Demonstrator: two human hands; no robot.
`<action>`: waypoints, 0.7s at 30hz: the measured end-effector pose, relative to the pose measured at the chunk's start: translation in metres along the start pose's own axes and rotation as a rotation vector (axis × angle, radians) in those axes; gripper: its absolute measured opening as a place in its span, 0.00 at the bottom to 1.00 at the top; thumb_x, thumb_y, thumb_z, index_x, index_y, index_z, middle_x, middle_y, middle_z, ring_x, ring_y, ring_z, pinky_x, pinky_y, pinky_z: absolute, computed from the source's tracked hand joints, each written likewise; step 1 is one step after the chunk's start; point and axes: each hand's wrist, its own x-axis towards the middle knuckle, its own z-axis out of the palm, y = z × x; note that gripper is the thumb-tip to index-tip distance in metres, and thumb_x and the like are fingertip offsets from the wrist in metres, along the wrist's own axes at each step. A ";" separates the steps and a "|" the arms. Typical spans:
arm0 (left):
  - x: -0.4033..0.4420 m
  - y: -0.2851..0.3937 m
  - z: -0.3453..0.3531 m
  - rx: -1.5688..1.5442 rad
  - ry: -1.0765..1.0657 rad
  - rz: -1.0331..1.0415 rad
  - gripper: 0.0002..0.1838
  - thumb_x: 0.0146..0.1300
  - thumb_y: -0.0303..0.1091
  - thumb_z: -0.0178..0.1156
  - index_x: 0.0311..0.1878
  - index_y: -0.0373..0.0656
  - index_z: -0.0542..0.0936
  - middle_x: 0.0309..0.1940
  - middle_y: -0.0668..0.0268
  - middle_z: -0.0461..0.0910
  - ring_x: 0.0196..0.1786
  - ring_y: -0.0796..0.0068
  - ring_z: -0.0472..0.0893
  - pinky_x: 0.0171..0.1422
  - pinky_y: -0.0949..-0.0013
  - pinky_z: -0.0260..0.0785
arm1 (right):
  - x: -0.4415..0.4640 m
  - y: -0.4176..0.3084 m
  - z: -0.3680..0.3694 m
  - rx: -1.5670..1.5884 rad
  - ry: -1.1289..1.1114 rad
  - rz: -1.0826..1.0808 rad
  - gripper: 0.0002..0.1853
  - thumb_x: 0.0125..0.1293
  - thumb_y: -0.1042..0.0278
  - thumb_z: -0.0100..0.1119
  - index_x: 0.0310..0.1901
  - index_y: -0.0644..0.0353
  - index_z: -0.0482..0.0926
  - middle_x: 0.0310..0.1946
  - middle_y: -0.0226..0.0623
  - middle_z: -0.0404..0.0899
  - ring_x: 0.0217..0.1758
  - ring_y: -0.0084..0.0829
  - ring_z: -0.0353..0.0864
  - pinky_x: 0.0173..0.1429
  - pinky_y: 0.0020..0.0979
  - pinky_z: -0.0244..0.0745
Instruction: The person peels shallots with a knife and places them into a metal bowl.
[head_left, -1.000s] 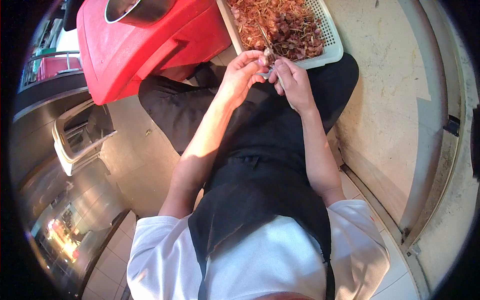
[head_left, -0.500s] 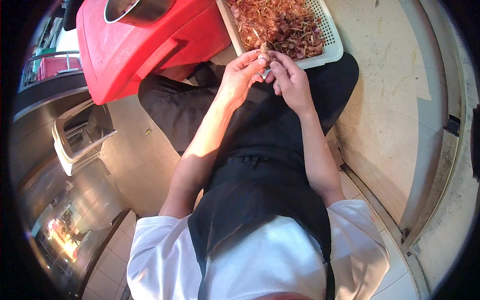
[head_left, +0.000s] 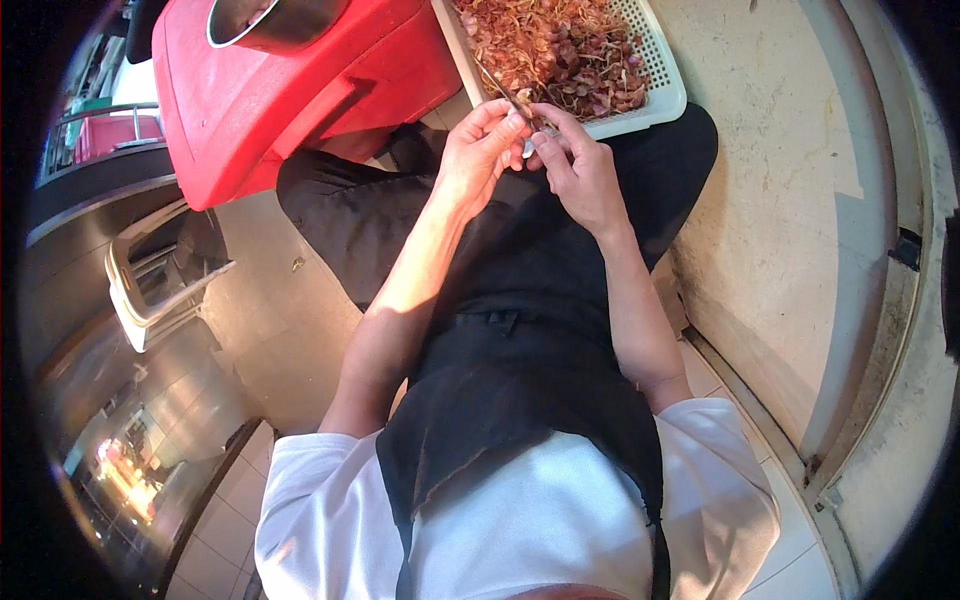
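Note:
My left hand (head_left: 478, 155) is closed, with a small shallot (head_left: 524, 97) pinched at its fingertips. In my right hand (head_left: 582, 172) is a small knife (head_left: 505, 92), its thin dark blade slanting up and left past the shallot. Both hands meet over my lap at the near edge of a white perforated basket (head_left: 672, 98). Heaped inside it are shallots and loose reddish-brown skins (head_left: 560, 50). My fingers partly hide the shallot and the knife's handle.
A red plastic bin (head_left: 215, 110) stands at the left, with a metal pot (head_left: 290, 22) on top. Further left are a white plastic frame-like object (head_left: 125, 290) and a shiny metal surface (head_left: 160, 400). A pale panel (head_left: 770, 200) rises close on my right.
The knife blade now shows plainly, pointing up and left across the shallot. My right fingers have shifted slightly, and my left hand stays in nearly the same place.

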 end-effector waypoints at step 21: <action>-0.003 0.003 0.000 0.047 -0.045 0.008 0.11 0.70 0.33 0.59 0.51 0.37 0.76 0.30 0.68 0.77 0.27 0.83 0.73 0.30 0.79 0.66 | -0.003 0.001 -0.004 0.195 -0.060 0.106 0.19 0.72 0.63 0.53 0.59 0.63 0.73 0.22 0.32 0.79 0.22 0.17 0.74 0.27 0.23 0.68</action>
